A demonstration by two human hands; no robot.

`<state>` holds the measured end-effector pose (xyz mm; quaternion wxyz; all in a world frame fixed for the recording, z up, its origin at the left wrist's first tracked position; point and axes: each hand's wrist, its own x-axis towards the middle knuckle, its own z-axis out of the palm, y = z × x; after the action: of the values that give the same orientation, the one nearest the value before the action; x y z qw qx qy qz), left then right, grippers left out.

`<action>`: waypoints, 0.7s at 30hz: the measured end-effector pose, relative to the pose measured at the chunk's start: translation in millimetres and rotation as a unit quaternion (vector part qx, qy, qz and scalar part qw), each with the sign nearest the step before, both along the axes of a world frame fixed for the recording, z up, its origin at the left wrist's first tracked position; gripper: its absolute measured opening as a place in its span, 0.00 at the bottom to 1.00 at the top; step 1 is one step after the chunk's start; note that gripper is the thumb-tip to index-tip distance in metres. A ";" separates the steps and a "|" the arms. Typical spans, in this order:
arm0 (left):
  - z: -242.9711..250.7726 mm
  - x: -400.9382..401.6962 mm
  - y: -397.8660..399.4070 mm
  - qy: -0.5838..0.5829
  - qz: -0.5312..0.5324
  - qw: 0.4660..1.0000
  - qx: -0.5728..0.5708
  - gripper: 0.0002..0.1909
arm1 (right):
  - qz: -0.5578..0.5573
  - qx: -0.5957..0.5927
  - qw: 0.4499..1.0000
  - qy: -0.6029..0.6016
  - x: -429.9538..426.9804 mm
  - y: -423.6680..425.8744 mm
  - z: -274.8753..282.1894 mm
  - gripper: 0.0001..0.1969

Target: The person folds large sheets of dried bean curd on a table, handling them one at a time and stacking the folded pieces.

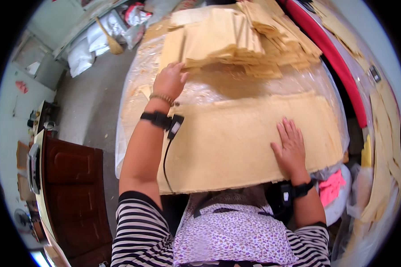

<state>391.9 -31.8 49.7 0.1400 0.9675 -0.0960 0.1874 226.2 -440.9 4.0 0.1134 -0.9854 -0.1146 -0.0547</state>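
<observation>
Spread flat in front of me is a wide, pale yellow sheet (233, 143), thin and pliable like dried tofu skin, with ragged edges. My right hand (289, 147) rests palm down on its right part, thumb apart from the fingers. Farther off, my left hand (170, 81) is over the near end of a narrow folded piece (172, 48) of the same material. Its fingertips meet that end, but whether they grip it is hidden. A large pile of folded yellow sheets (213, 40) lies beyond, right of this piece.
Crinkled clear plastic (137, 70) covers the table, with crumbs on it. A red padded bar (333, 60) runs along the right side, past more yellow sheets (382, 133). At left stand a dark wooden cabinet (73, 173), white sacks (82, 55) and a broom (113, 45).
</observation>
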 end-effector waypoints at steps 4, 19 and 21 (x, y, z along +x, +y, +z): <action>-5.4 -129.2 -48.3 0.077 -0.177 0.977 -0.092 0.20 | 0.017 -0.006 1.000 -0.023 0.8 -5.8 -4.7 0.33; -58.2 -371.0 57.2 0.029 0.095 0.995 -0.014 0.32 | 0.264 0.087 0.961 -0.003 -33.9 99.9 5.3 0.28; -57.8 -367.2 55.3 0.017 0.137 0.987 -0.078 0.33 | 0.343 0.127 0.930 0.022 -50.1 140.1 15.6 0.26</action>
<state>24.7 23.6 -8.1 0.1901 0.9606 0.0543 0.1954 176.1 -300.8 19.6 0.2522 -0.8642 -0.4353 -0.0051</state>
